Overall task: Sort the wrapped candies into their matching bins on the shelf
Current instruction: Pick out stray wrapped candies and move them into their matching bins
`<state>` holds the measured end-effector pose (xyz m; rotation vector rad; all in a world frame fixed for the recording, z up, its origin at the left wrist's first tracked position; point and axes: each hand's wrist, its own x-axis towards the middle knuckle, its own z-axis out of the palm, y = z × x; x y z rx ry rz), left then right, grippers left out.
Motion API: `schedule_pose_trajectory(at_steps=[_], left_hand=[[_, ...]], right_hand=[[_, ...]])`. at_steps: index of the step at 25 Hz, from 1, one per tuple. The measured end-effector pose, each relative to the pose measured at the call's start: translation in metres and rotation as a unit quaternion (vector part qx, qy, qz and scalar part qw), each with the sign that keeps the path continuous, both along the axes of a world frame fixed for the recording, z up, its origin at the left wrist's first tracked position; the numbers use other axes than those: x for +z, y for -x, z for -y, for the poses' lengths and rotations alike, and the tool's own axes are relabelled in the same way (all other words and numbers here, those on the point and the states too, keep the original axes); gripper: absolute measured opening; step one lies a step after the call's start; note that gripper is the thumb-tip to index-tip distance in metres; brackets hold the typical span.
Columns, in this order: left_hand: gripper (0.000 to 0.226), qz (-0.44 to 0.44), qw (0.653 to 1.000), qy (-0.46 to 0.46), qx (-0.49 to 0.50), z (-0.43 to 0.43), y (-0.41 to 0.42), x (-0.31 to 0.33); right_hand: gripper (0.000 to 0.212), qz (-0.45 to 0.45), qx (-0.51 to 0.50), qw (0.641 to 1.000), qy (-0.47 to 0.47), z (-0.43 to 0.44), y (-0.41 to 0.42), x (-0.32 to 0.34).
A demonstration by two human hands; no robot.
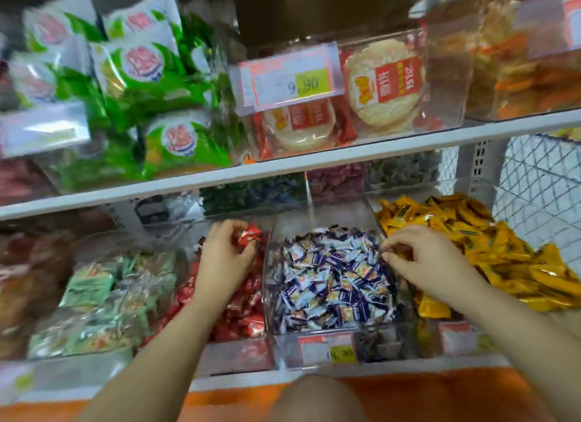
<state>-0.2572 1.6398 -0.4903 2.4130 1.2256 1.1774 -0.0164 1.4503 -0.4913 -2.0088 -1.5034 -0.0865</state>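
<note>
One red candy [249, 235], upright-tilted

Three candy bins [330, 336] side by side on lower shelf [393, 369].

green snack bags [151, 72], boxed rice crackers [386, 85]

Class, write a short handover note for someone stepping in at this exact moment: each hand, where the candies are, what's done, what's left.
Left hand: closed grip on a red candy, above the red bin.
Right hand: fingers pinching something small and dark at the right edge of the blue-white bin, beside the yellow bin; what it is cannot be told.
Done: bins look mostly one colour each.
Left: drop the red candy in the red bin; place the right hand's piece; check for more strays.
</note>
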Motion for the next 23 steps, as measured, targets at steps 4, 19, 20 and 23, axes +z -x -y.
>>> schedule_pose_trajectory(at_steps=[4,19,20,23], left_hand=[[0.039,-0.101,0.994,0.052,0.003,-0.015,0.013,-0.01],[0.022,-0.026,0.958,0.074,-0.276,0.119,-0.2,0.017],[0.022,-0.03,0.957,0.087,-0.275,0.122,-0.209,0.013],[0.024,-0.084,0.961,0.076,-0.252,0.122,-0.227,0.005]], right_hand=[[0.014,0.004,-0.005,1.0,-0.006,-0.003,-0.001,-0.002],[0.014,-0.066,-0.107,0.991,-0.037,0.084,-0.104,0.008],[0.014,-0.083,-0.113,0.99,-0.029,0.091,-0.116,0.008],[0.017,-0.119,-0.087,0.989,0.033,0.1,-0.14,0.009]])
